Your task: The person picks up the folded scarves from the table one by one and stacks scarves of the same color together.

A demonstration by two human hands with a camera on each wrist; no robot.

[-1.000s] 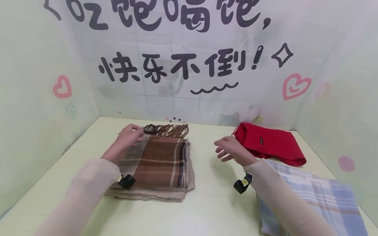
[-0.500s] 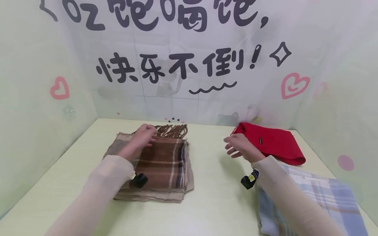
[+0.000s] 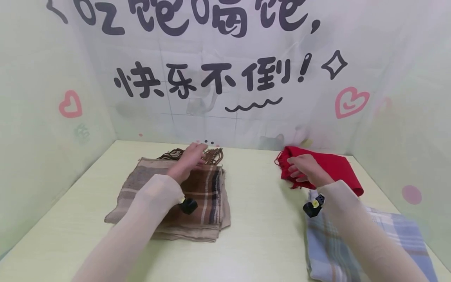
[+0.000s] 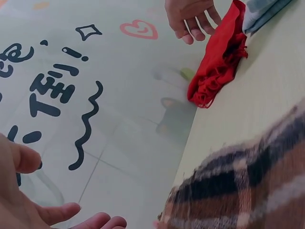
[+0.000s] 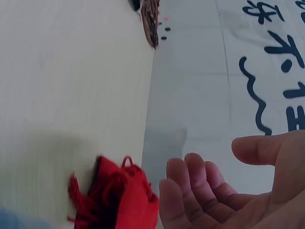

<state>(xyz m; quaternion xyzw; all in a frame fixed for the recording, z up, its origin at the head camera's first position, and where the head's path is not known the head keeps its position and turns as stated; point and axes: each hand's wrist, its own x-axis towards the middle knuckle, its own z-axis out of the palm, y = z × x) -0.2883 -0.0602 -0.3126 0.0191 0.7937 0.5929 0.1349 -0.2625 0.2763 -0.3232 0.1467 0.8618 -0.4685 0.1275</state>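
Observation:
A folded brown plaid scarf (image 3: 202, 192) with fringe at its back lies at left-centre on the table. Above its back part hovers my left hand (image 3: 190, 159), fingers relaxed and holding nothing; the left wrist view shows its fingers (image 4: 59, 212) apart from the cloth. My right hand (image 3: 307, 168) is over the left part of the folded red scarf (image 3: 336, 168), fingers loosely bent and empty. In the right wrist view the red fringed end (image 5: 126, 195) sits beside the right hand (image 5: 228, 191), with no grip on it.
A blue and white plaid cloth (image 3: 331, 246) lies at the front right, partly under the right forearm. The pale table (image 3: 258, 235) meets printed curtain walls (image 3: 176, 105) at the back and both sides. Small black cameras are strapped to both wrists.
Both hands have moved to the right, the left across the brown scarf and the right from beside the red scarf to over it. The scarves have stayed in place.

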